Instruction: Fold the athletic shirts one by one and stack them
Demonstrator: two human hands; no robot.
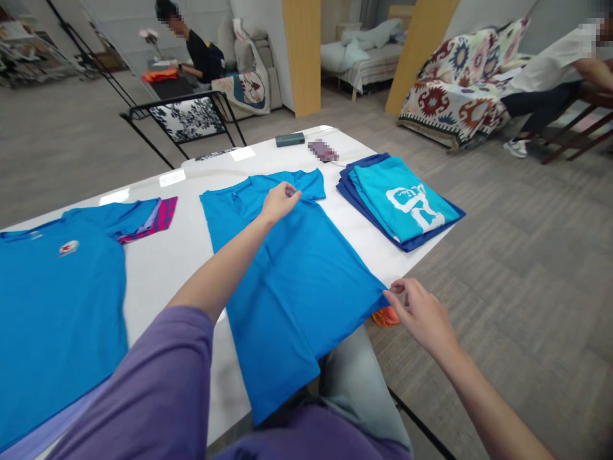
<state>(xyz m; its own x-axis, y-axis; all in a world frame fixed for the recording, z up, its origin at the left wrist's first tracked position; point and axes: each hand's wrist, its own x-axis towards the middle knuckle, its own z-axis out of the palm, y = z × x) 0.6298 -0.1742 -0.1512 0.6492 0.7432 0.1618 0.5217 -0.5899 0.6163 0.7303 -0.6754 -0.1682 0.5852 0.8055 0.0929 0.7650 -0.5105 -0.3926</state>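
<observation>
A blue T-shirt lies on the white table in front of me, one short sleeve at its far right and its hem hanging over the near edge. My left hand reaches across it, fingers pinched on the cloth near the sleeve. At the hem's right corner, my right hand holds the fabric between thumb and fingers. To the left, another blue T-shirt with a small chest logo is spread over other garments; a pink-and-purple sleeve shows from under it.
Folded blue shirts are piled at the table's right edge. Farther back on the table lie a dark green case and a blurred phone-like object. A black-framed chair stands beyond. Two people sit in the background.
</observation>
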